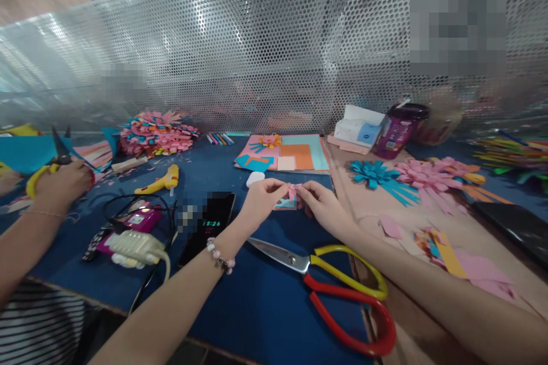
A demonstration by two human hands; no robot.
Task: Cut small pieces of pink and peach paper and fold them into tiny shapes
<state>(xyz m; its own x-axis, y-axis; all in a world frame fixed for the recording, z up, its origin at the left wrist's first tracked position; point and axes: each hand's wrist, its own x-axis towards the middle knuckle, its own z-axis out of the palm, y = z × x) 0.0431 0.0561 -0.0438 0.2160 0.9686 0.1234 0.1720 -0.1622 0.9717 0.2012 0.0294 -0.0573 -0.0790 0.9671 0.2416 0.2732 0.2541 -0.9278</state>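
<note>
Between both my hands is a small piece of pink paper point(291, 191), pinched at its two sides. My left hand point(268, 198) grips it from the left with thumb and forefinger. From the right, my right hand point(319, 201) pinches its other side. Just below the fingers lies a small card with blue and white paper point(287, 203) on the dark blue table, partly hidden by my hands. Large scissors point(295, 261) with one yellow and one red handle lie slightly open beneath my forearms. A white rounded object point(256, 179) rests beside my left hand.
Coloured paper sheets point(297, 157) lie beyond my hands. At left, a co-worker's hand point(68, 182) holds scissors over blue paper, near a yellow glue gun point(165, 181), a power strip point(135, 242) and a phone point(209, 228). Paper flowers point(428, 179) and a purple cup point(397, 131) stand right.
</note>
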